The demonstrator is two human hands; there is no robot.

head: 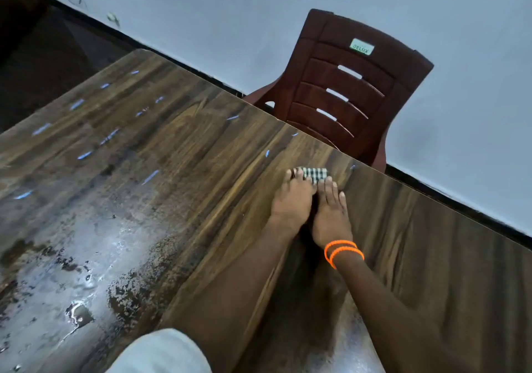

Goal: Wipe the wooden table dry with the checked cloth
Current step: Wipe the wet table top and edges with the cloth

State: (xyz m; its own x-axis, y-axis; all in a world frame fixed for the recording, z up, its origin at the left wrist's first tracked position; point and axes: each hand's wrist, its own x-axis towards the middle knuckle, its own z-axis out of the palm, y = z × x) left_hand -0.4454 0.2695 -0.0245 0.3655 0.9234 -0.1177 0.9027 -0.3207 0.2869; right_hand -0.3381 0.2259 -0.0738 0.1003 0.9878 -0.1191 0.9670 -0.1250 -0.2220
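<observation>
Both hands lay flat side by side on the wooden table [201, 148], near its far right edge. The left hand [290, 203] and right hand [331, 214] pressed with straight fingers on the folded checked cloth [312, 172], which showed only beyond the fingertips. Water [86, 257] pooled at the near left, with streaks farther off. A maroon plastic chair [345, 85] stood beyond the far edge against a pale blue wall [431, 13].
</observation>
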